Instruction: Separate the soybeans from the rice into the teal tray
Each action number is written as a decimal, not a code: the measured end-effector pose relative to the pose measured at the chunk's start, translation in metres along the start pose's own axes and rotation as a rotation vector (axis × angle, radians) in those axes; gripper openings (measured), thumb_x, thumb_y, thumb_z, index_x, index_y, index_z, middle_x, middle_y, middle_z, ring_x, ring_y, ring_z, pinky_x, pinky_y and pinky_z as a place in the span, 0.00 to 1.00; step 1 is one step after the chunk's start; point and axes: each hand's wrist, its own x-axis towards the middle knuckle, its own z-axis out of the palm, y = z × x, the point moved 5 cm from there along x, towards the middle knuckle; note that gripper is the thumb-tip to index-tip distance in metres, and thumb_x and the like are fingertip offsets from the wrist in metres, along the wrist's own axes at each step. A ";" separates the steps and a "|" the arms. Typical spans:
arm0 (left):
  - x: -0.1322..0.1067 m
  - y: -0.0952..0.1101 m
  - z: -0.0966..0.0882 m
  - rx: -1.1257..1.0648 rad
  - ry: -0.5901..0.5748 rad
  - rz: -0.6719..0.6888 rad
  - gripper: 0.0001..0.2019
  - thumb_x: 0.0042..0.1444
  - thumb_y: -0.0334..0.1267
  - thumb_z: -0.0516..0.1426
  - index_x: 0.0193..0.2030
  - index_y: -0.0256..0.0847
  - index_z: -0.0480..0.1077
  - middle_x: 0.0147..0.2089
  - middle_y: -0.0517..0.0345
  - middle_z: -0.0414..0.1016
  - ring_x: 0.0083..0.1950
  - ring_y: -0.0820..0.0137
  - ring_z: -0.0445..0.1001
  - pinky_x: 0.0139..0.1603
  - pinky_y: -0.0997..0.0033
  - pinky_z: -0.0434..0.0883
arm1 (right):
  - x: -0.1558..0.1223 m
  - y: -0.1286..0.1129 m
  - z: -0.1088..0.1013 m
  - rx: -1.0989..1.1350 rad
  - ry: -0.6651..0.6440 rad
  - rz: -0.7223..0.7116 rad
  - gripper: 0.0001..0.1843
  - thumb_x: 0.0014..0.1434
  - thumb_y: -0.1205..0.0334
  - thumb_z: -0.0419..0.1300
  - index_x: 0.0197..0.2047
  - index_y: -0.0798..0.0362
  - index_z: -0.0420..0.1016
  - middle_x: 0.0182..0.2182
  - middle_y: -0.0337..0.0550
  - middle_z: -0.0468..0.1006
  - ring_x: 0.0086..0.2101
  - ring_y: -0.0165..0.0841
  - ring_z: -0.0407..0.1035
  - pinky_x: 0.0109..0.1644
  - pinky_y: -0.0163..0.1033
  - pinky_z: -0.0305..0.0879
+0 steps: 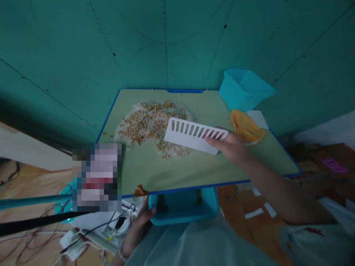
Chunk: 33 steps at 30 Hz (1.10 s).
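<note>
A white slotted piece is gripped by the right hand at the right side of the mixed grain pile on the bench. A blue bin is held by the left hand below the front edge.

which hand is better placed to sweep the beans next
Right, most likely: the right hand holds the white slotted piece over the board, close to the beans. The left hand is at the side of the blue bin, below the board's near edge, so it looks worse placed.
</note>
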 end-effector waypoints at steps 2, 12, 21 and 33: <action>-0.005 0.002 0.008 -0.020 -0.004 -0.006 0.31 0.42 0.33 0.62 0.56 0.54 0.63 0.53 0.62 0.74 0.60 0.54 0.60 0.60 0.57 0.58 | 0.002 -0.002 0.005 0.002 -0.013 -0.017 0.09 0.51 0.58 0.59 0.36 0.52 0.72 0.32 0.41 0.77 0.33 0.34 0.69 0.37 0.39 0.64; -0.013 0.007 0.026 -0.101 -0.021 -0.048 0.29 0.43 0.31 0.62 0.54 0.54 0.65 0.52 0.62 0.76 0.56 0.52 0.66 0.58 0.55 0.59 | 0.011 -0.012 0.031 0.030 -0.144 -0.047 0.09 0.52 0.57 0.58 0.36 0.52 0.71 0.31 0.40 0.75 0.32 0.32 0.68 0.37 0.37 0.63; -0.012 0.006 0.025 -0.109 -0.031 -0.048 0.30 0.43 0.31 0.62 0.55 0.55 0.63 0.54 0.66 0.74 0.59 0.58 0.62 0.59 0.62 0.59 | 0.006 -0.012 0.035 0.075 -0.177 -0.013 0.09 0.51 0.58 0.59 0.35 0.53 0.71 0.29 0.40 0.74 0.29 0.30 0.66 0.33 0.35 0.62; -0.009 0.004 0.021 -0.116 -0.029 -0.038 0.29 0.44 0.30 0.61 0.54 0.54 0.64 0.52 0.64 0.75 0.57 0.56 0.66 0.58 0.58 0.61 | -0.003 -0.010 0.036 0.078 -0.225 0.011 0.11 0.51 0.56 0.60 0.36 0.53 0.72 0.29 0.39 0.74 0.28 0.29 0.66 0.32 0.34 0.62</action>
